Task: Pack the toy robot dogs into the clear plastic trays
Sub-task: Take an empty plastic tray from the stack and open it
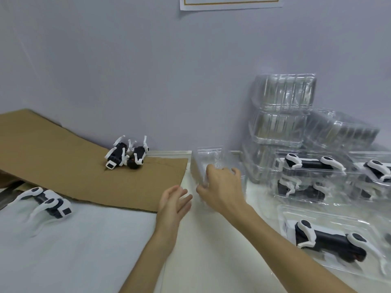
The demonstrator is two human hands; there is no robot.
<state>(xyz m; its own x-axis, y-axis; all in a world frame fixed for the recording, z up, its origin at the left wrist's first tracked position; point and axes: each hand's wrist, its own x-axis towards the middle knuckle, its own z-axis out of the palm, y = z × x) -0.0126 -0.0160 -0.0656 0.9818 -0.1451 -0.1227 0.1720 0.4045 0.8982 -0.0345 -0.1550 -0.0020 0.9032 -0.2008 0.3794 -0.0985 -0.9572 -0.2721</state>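
Left hand (172, 205) grip apart; right hand (222, 187) grip clamped on clear tray (209, 155); wall notice (230, 6) unreadable.

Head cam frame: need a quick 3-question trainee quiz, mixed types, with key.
1. True or false: the left hand grips something.
2. What does the right hand grip? A) an empty clear tray B) a packed tray C) a sheet of paper
3. How many toy dogs lie on the cardboard sheet?

Key: 1 false, its fingers are straight and hold nothing; 2 A; 3 two, tangled together.
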